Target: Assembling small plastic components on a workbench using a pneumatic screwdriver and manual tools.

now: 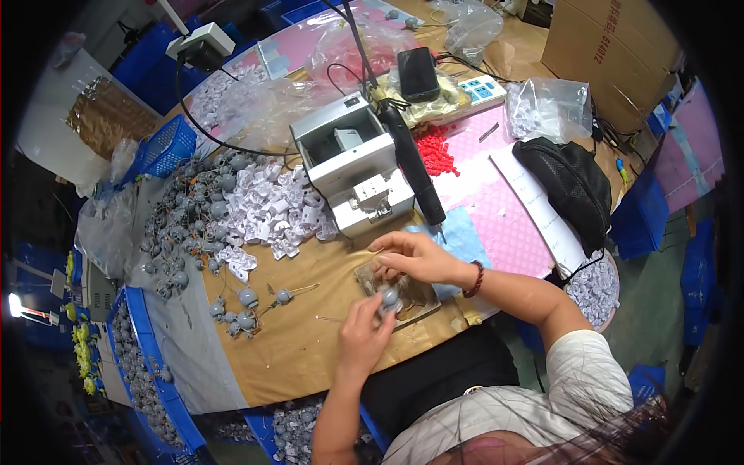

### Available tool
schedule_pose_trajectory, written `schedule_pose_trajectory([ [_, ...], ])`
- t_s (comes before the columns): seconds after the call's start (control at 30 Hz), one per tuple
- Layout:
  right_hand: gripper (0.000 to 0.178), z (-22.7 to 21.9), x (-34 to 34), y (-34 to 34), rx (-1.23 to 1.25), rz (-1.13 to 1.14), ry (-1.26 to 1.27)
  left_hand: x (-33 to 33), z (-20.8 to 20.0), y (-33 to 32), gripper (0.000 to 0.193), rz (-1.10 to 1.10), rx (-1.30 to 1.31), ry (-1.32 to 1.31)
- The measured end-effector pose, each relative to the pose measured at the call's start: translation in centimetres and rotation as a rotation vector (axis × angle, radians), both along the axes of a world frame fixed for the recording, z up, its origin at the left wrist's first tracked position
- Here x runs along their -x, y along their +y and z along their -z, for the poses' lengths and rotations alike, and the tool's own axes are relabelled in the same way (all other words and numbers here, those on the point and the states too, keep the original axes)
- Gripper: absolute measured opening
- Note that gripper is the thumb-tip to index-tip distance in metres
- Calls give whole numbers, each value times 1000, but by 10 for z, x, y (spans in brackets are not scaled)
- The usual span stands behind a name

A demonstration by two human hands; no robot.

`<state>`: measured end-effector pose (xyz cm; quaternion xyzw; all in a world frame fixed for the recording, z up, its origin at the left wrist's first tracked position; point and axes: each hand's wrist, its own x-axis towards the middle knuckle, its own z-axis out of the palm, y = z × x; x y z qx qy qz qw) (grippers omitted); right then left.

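Note:
My left hand (363,335) is closed, its fingertips pinching a small round grey part (390,296), slightly blurred. Just above it, my right hand (420,259) is held with curved fingers apart, and I see nothing between them. Both hands are over a clear, flat block (417,301) lying at the table's front edge. A black electric screwdriver (415,170) hangs tip down beyond my right hand. Left of it stands a grey and white metal box machine (349,167), perhaps a screw feeder. Several grey round parts with wires (246,310) lie left of my hands.
White plastic pieces (275,205) and grey wired parts (182,213) are heaped at the left. Small red pieces (436,151) lie behind the screwdriver. A black mesh pouch (564,190) rests at the right, near a phone (418,74) and a power strip (482,91). Blue bins (159,364) flank the table.

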<state>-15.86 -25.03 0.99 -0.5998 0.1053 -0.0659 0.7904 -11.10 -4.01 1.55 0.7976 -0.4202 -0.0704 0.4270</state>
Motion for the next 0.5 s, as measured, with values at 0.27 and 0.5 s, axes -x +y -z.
schedule_pose_trajectory([
  [0.27, 18, 31, 44, -150, 1238, 617, 31, -32, -103, 187, 32, 361, -944, 285],
  [0.5, 15, 63, 31, -162, 1559, 583, -13, -96, -51, 61, 32, 21, -317, -308],
])
